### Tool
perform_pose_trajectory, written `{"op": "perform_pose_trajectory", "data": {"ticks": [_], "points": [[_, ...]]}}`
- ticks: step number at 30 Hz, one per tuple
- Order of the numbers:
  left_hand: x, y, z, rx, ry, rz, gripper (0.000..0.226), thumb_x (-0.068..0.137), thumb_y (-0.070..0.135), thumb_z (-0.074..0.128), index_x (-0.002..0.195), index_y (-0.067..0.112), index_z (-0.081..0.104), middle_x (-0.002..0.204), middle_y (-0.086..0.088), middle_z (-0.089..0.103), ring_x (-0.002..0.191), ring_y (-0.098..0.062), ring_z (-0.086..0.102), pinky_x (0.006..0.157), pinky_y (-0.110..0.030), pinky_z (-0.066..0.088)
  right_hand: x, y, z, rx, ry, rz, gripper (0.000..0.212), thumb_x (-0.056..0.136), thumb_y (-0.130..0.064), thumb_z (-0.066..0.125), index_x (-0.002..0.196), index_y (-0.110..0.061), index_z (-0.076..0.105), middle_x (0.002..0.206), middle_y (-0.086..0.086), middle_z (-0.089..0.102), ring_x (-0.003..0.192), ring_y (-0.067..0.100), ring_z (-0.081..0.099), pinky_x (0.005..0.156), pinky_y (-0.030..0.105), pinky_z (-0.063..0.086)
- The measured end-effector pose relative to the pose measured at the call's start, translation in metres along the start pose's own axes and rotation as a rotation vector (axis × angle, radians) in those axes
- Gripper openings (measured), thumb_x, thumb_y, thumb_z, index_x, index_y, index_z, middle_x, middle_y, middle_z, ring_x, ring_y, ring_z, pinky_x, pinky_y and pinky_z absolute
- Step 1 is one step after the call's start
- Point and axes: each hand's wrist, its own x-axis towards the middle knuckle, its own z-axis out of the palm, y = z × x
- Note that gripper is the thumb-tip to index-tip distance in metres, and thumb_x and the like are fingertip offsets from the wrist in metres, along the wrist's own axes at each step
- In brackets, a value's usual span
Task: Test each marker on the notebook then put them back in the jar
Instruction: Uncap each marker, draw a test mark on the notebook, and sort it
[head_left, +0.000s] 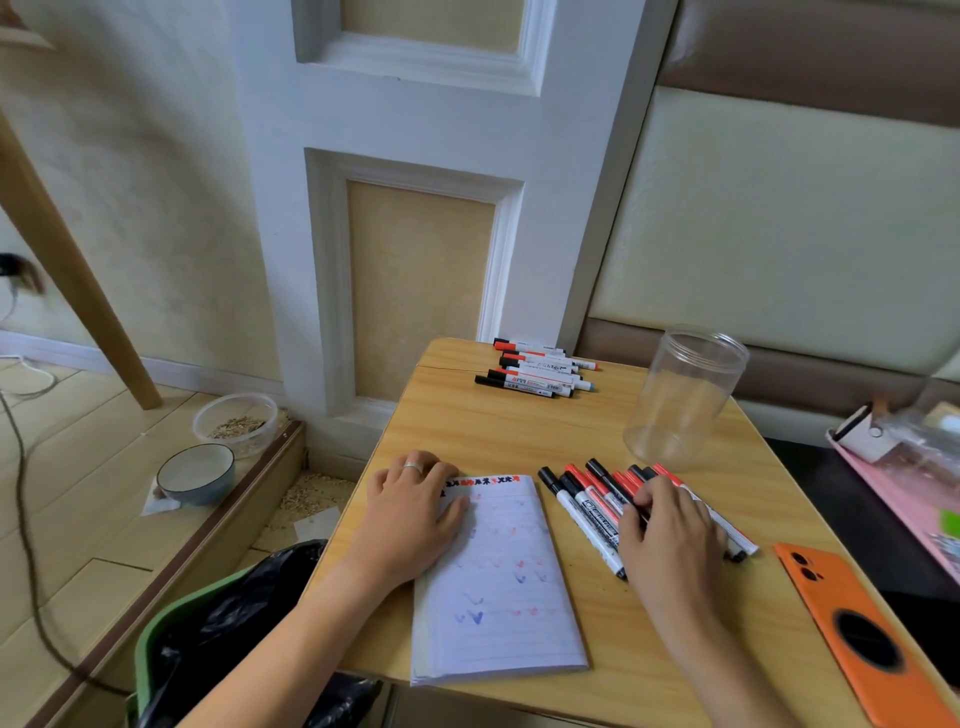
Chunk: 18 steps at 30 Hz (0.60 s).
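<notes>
The wooden worktop (519, 431) stands against a white panelled wall and carries nearly everything here; the notebook (498, 587) lying open at its near middle serves as the landmark. The notebook's lined page shows faint blue and red tick marks, with a row of red and black marks along its top edge. Left of the notebook, off the worktop, stands a green bin (171, 639) lined with a black bag. Beyond the notebook and to its right, a clear plastic jar (685, 395) stands upright on the worktop, open at the top, with nothing seen inside. Right of the notebook, at the near corner of the worktop, an orange phone (862, 634) lies face down. Far beyond the notebook, at the back edge of the worktop, a first group of markers (535, 369) lies side by side with red and black caps. Just right of the notebook lies a second group of markers (597, 509), capped in red and black and fanned out across the wood. The right hand (670, 540) lies on this second group, fingers curled round one of the markers. The left hand (415, 504) rests flat on the notebook's upper left corner, fingers relaxed and spread, a ring (414, 466) on one finger. On the floor left of the notebook sit a grey bowl (195, 473) and a clear tub (236, 421) of grain.
</notes>
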Motion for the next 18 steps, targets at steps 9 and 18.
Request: {"op": "perform_pose_trajectory", "data": {"ticks": [9,18], "points": [[-0.001,0.000,-0.002,-0.023,-0.011,0.006,0.066,0.086,0.065,0.017,0.130,0.034,0.056,0.131,0.010,0.047,0.126,-0.012,0.039,0.105,-0.033,0.022,0.003,-0.005,0.004,-0.013,0.025,0.010,0.024,0.083,-0.013,0.076,0.083,-0.017,0.052,0.080,0.003,0.055,0.079,0.033,0.053,0.068,0.041,0.040],[-0.001,0.001,-0.002,-0.045,0.011,-0.001,0.067,0.085,0.065,0.019,0.133,0.033,0.053,0.132,0.008,0.047,0.127,-0.014,0.040,0.104,-0.034,0.024,-0.021,-0.089,-0.007,0.279,-0.700,-0.367,0.056,0.107,-0.053,0.037,0.158,-0.030,0.033,0.163,-0.018,0.023,0.150,0.001,0.019,0.122,0.022,0.018]]}}
